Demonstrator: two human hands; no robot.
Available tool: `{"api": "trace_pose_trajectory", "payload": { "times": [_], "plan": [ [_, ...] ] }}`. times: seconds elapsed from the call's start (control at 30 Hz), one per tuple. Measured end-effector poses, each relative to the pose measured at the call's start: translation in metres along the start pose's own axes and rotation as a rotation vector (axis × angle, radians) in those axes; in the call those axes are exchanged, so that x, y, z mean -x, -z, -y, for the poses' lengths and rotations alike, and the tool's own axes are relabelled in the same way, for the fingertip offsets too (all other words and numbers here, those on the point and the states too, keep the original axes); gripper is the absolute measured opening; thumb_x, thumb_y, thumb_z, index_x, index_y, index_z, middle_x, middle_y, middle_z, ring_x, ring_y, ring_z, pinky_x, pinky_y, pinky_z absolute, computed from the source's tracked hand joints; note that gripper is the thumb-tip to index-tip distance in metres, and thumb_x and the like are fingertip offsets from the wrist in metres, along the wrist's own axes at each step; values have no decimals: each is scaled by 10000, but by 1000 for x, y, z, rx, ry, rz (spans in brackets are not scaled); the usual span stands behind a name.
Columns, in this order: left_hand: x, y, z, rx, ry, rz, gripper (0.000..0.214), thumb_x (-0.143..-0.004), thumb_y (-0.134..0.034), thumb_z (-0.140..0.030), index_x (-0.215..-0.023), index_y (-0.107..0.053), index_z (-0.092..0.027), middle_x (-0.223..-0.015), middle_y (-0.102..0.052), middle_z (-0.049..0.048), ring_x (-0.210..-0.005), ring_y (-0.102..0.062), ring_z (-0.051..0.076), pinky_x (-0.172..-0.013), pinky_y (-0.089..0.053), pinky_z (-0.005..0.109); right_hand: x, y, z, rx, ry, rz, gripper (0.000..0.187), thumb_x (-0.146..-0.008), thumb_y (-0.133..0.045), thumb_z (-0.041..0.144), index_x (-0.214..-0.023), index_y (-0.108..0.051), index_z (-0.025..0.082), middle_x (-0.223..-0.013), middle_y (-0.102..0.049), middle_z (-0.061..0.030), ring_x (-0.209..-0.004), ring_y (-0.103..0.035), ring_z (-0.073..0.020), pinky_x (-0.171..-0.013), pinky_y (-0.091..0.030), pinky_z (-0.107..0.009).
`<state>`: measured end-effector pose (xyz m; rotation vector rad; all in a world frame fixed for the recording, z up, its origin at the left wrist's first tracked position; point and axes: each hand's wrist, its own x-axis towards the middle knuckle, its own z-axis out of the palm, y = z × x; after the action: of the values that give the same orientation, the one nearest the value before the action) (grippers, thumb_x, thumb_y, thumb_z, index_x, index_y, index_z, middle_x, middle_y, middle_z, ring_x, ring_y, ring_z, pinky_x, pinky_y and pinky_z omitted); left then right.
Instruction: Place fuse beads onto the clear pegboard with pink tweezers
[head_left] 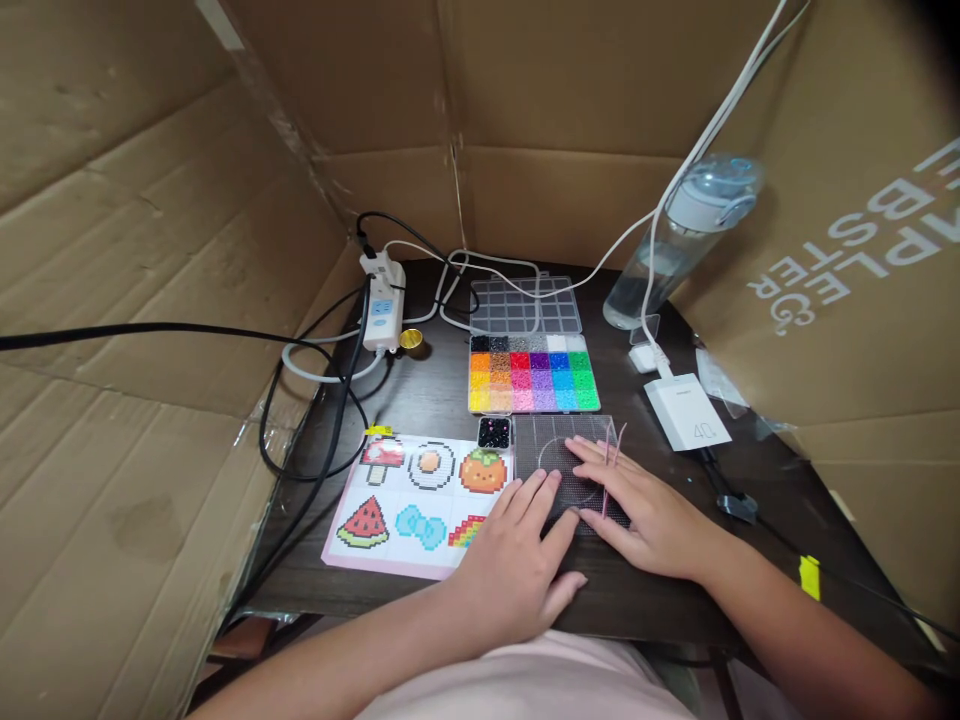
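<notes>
A clear pegboard with a fine grid lies on the dark table under my fingertips. My left hand rests palm down, fingers stretched over the board's left edge and the right side of a pattern sheet. My right hand lies flat with fingers apart on the board's right part. Pink tweezers pass beneath its fingers, their two prongs spread beyond them. A round outline shows on the board between my hands. Just behind the sheet sits a small tray of black beads with a few pink ones.
Behind the board stands a sorted bead box, its clear lid folded back. A power strip, loose black cables and a gold cap are at left. A water bottle and white charger stand right. Cardboard walls enclose the table.
</notes>
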<state>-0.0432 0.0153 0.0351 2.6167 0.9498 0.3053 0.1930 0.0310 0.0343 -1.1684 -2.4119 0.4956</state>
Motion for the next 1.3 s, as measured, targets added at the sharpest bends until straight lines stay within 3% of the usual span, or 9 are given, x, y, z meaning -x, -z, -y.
{"api": "trace_pose_trajectory", "payload": {
  "times": [0.07, 0.17, 0.23, 0.3, 0.63, 0.9, 1.13, 1.23, 1.3],
  "plan": [
    [0, 0, 0, 0, -1, -8, 568, -916, -563, -484, -1378, -485, -163, -1549, -341, 224, -1429, -346, 388, -1105, -381, 574, -4, 2, -4, -39, -69, -100, 396, -911, -572, 204, -1292, -466, 217, -1513, -470, -166, -1418, -440, -275, -1134, -432, -520],
    [0, 0, 0, -10, 1, -10, 568, -912, -573, -482, -1381, -486, -173, -1558, -328, 218, -1428, -349, 386, -1102, -387, 571, -17, 8, -15, -48, -343, -248, 318, -905, -587, 277, -1202, -484, 228, -1493, -491, -178, -1351, -521, -307, -1071, -480, -541],
    [0, 1, 0, -16, 4, -4, 566, -913, -572, -481, -1382, -487, -175, -1560, -325, 216, -1427, -351, 387, -1101, -391, 568, -28, 12, -22, -51, -504, -239, 297, -900, -593, 337, -1153, -483, 230, -1462, -523, -191, -1294, -574, -331, -1018, -509, -558],
    [0, 1, 0, -18, 5, -3, 563, -917, -567, -482, -1382, -486, -176, -1559, -327, 216, -1425, -354, 387, -1100, -394, 568, -37, 14, -27, -74, -560, -192, 282, -898, -585, 357, -1125, -476, 232, -1432, -554, -188, -1256, -605, -337, -1002, -513, -567],
    [2, 3, 2, -17, 22, -3, 496, -926, -550, -456, -1336, -515, -179, -1535, -367, 209, -1405, -384, 385, -1095, -398, 571, -39, -1, -20, -67, -526, -202, 303, -892, -574, 341, -1151, -483, 213, -1428, -550, -194, -1284, -579, -340, -1021, -496, -580],
    [2, 3, 2, 5, 44, -31, 459, -905, -590, -419, -1292, -541, -178, -1522, -389, 202, -1398, -389, 376, -1094, -388, 566, -37, -2, -23, -44, -525, -195, 323, -892, -571, 360, -1165, -487, 209, -1460, -523, -186, -1315, -550, -348, -1044, -484, -584],
    [1, 6, -2, 2, 35, -14, 458, -910, -571, -454, -1258, -547, -157, -1513, -399, 195, -1415, -359, 353, -1128, -349, 519, -33, 2, -21, -41, -538, -205, 378, -858, -641, 386, -1164, -493, 221, -1433, -557, -171, -1265, -587, -376, -970, -531, -598],
    [2, 7, -2, -10, 35, 0, 447, -924, -546, -467, -1242, -550, -152, -1511, -395, 193, -1416, -357, 347, -1141, -331, 498, -32, 7, -17, -39, -524, -272, 468, -811, -709, 392, -1190, -500, 216, -1446, -544, -180, -1202, -628, -390, -935, -544, -598],
    [2, 7, -2, -21, 31, -3, 451, -928, -539, -477, -1237, -553, -150, -1504, -402, 191, -1409, -366, 339, -1144, -325, 486, -35, 13, -9, -148, -502, -393, 445, -798, -739, 373, -1163, -535, 220, -1409, -580, -174, -1102, -684, -369, -870, -576, -556]
  ]
}}
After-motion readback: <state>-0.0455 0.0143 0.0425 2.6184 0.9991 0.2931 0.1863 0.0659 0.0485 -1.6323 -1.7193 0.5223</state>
